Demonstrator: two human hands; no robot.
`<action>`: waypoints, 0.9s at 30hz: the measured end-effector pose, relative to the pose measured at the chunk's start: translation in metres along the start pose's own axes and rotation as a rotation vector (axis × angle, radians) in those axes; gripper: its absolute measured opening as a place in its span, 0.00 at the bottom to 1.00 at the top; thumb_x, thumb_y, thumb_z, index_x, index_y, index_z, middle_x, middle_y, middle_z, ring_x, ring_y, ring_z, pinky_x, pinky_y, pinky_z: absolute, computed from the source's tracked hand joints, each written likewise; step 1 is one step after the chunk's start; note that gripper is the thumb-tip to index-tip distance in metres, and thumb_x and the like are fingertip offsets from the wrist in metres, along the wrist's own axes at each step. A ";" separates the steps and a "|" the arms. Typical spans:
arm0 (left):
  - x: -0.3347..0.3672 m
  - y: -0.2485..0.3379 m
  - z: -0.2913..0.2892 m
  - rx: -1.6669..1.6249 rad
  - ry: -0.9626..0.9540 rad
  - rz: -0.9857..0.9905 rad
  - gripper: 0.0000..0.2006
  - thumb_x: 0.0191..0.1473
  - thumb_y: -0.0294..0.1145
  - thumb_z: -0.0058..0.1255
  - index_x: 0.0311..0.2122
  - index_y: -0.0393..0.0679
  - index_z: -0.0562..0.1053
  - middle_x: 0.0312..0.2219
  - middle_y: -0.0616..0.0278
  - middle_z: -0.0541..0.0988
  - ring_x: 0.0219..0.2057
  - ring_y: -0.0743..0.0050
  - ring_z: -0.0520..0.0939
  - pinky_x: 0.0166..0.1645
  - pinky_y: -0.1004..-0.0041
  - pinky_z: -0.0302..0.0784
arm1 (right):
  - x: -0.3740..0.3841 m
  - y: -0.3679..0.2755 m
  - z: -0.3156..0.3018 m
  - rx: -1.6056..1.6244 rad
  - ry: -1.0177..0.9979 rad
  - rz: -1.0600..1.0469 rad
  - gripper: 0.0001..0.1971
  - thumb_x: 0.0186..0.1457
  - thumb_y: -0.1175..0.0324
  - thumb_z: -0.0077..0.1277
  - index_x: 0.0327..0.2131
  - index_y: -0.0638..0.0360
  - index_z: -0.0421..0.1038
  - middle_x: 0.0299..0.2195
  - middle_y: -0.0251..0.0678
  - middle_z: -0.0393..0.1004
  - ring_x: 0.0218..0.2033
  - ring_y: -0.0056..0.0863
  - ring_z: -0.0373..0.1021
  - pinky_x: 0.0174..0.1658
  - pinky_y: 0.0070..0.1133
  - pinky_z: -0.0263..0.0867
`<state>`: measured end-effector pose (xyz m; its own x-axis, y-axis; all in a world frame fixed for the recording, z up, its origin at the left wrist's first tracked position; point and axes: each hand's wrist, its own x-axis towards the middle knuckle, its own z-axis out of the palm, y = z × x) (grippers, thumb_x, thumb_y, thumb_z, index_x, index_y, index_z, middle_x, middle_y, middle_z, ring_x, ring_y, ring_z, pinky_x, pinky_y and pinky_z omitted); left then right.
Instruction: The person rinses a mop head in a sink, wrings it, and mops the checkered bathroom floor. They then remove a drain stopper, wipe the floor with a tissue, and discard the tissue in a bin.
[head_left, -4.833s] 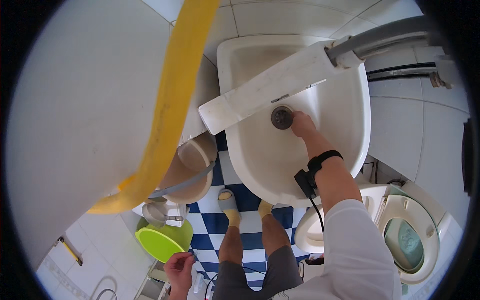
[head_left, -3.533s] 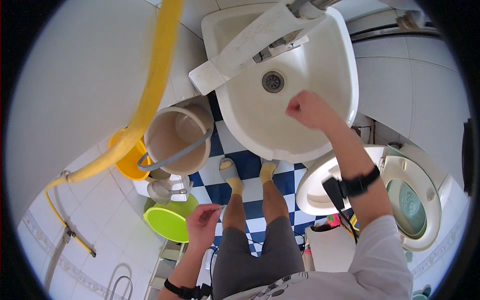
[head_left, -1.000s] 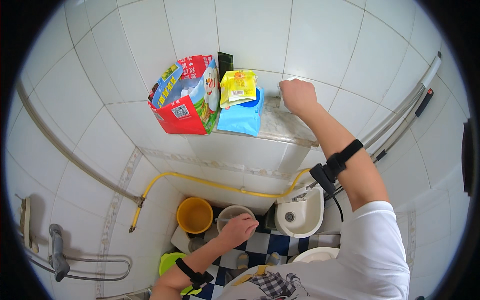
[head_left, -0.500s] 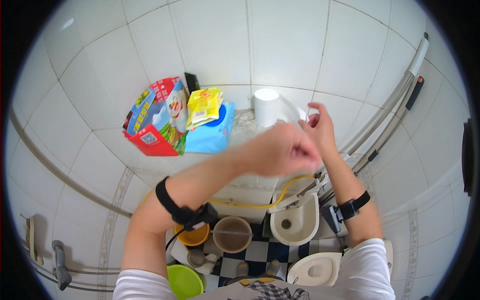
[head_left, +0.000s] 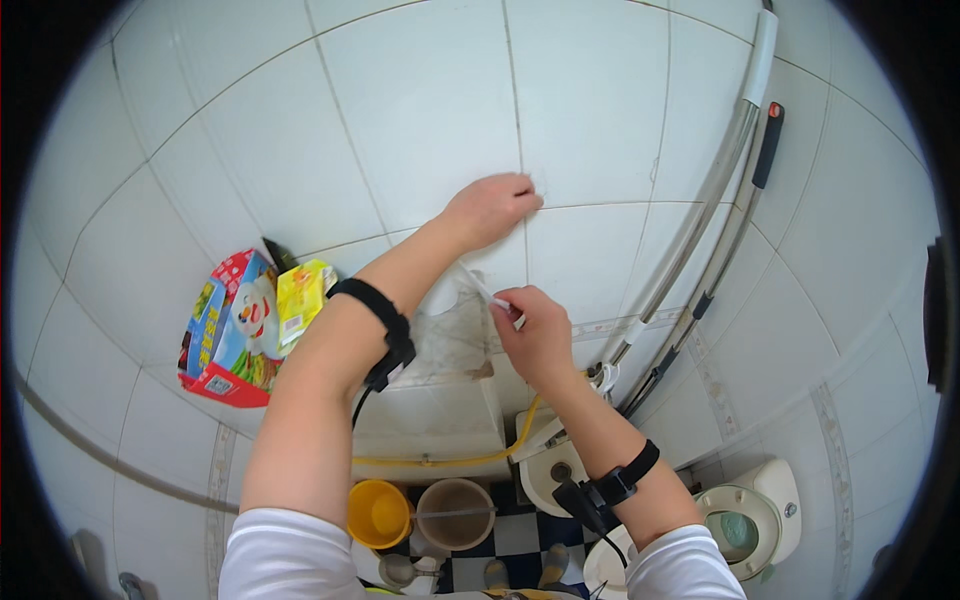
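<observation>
My left hand [head_left: 490, 210] is at the white tiled wall [head_left: 430, 130], its fingers curled closed against or just in front of a tile. Whatever they may hold is too small to make out. Lower and to the right, my right hand [head_left: 537, 335] pinches a strip of white toilet paper [head_left: 482, 287]. This strip runs up-left toward a white toilet paper roll [head_left: 441, 296], mostly hidden behind my left forearm. The roll stands on a grey marble ledge [head_left: 450, 342].
On the ledge's left stand a red-and-blue box [head_left: 222, 345] and a yellow packet [head_left: 303, 297]. Mop poles [head_left: 700, 220] lean at the right. Below are a small sink [head_left: 545, 475], a yellow hose [head_left: 450, 461], an orange bucket [head_left: 380, 514], a brownish bucket [head_left: 456, 515] and a toilet [head_left: 775, 515].
My left hand has moved from beside the right hand up to the wall. The view has shifted, so the ledge and box sit further left and lower. My right hand keeps the paper.
</observation>
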<state>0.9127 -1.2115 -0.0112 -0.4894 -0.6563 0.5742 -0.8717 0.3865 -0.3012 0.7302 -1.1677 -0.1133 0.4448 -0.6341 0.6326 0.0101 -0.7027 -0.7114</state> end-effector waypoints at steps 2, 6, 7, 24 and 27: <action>-0.007 -0.004 0.006 0.026 -0.015 0.121 0.10 0.49 0.22 0.53 0.38 0.43 0.76 0.33 0.60 0.76 0.35 0.60 0.78 0.37 0.66 0.77 | 0.000 0.003 -0.001 0.043 -0.006 0.004 0.05 0.52 0.70 0.56 0.34 0.55 0.76 0.27 0.36 0.74 0.26 0.34 0.72 0.31 0.27 0.68; -0.013 -0.004 0.008 -0.180 0.016 0.031 0.06 0.50 0.24 0.54 0.36 0.43 0.77 0.31 0.60 0.77 0.33 0.60 0.79 0.36 0.67 0.77 | -0.003 0.015 -0.001 0.030 -0.010 0.027 0.05 0.52 0.71 0.57 0.33 0.59 0.77 0.27 0.37 0.74 0.24 0.32 0.72 0.30 0.25 0.68; -0.013 -0.003 0.008 -0.282 0.033 -0.051 0.05 0.51 0.26 0.53 0.34 0.42 0.77 0.31 0.60 0.77 0.33 0.59 0.79 0.35 0.67 0.77 | -0.004 0.019 0.000 0.039 -0.007 0.035 0.05 0.51 0.73 0.58 0.33 0.61 0.76 0.26 0.38 0.73 0.24 0.30 0.71 0.28 0.22 0.67; 0.003 0.042 -0.015 -0.421 -0.215 0.036 0.04 0.50 0.23 0.56 0.32 0.41 0.78 0.29 0.59 0.78 0.30 0.60 0.80 0.34 0.69 0.78 | -0.159 0.153 -0.072 0.307 0.285 0.971 0.06 0.51 0.71 0.58 0.31 0.64 0.76 0.23 0.28 0.74 0.24 0.18 0.66 0.30 0.18 0.63; 0.002 0.099 -0.030 -0.656 -0.224 -0.043 0.04 0.49 0.27 0.56 0.32 0.41 0.78 0.27 0.57 0.78 0.29 0.57 0.79 0.35 0.65 0.77 | -0.149 0.126 -0.107 0.778 0.449 1.036 0.07 0.56 0.73 0.51 0.37 0.64 0.74 0.30 0.34 0.77 0.29 0.24 0.73 0.34 0.22 0.69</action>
<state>0.8261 -1.1549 -0.0168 -0.5094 -0.7706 0.3830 -0.7301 0.6226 0.2816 0.5698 -1.1959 -0.2641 0.2318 -0.9072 -0.3509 0.4156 0.4186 -0.8075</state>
